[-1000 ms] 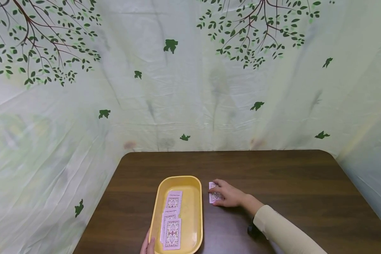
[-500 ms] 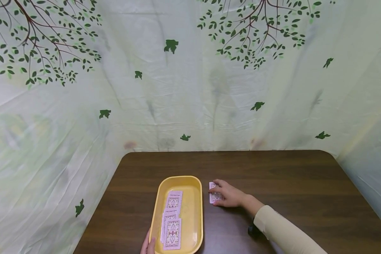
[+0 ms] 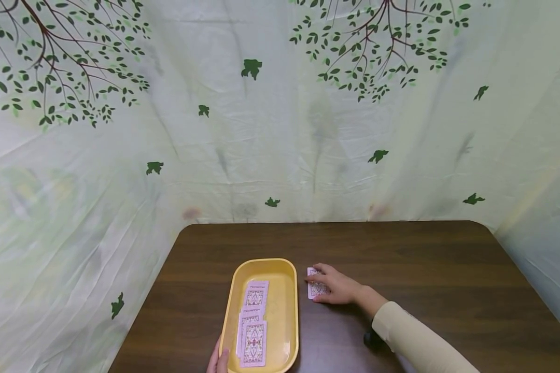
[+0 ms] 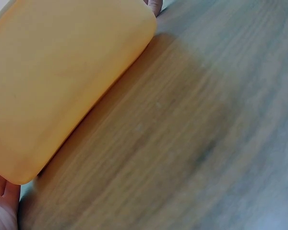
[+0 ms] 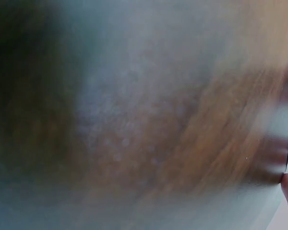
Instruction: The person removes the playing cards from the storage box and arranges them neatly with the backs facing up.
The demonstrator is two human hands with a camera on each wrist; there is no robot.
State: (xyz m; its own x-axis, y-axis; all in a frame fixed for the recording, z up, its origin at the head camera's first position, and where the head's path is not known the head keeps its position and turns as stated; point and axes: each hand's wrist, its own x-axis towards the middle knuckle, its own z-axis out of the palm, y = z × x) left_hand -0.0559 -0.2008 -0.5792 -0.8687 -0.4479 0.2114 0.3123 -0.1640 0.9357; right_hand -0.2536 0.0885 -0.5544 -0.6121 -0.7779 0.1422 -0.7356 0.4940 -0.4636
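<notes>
A yellow tray [image 3: 281, 311] lies on the table in the head view, holding several playing cards [image 3: 253, 344] face down in an overlapping column along its left side. Its left rim near the bottom of the view is gripped by my left hand [image 3: 218, 358], partly cut off by the frame. To the tray's right, my right hand [image 3: 338, 288] holds a patterned playing card [image 3: 316, 290] by its edges, low at the table; whether more cards lie beneath it I cannot tell. The left wrist view shows the tray's outer wall [image 4: 62, 81] close up.
A brown wooden table [image 3: 424, 269] stretches to both sides and behind the tray. A pale curtain [image 3: 280, 129] printed with leaves and branches hangs behind it. A small dark object [image 3: 372, 339] sits under the right sleeve [image 3: 417, 336].
</notes>
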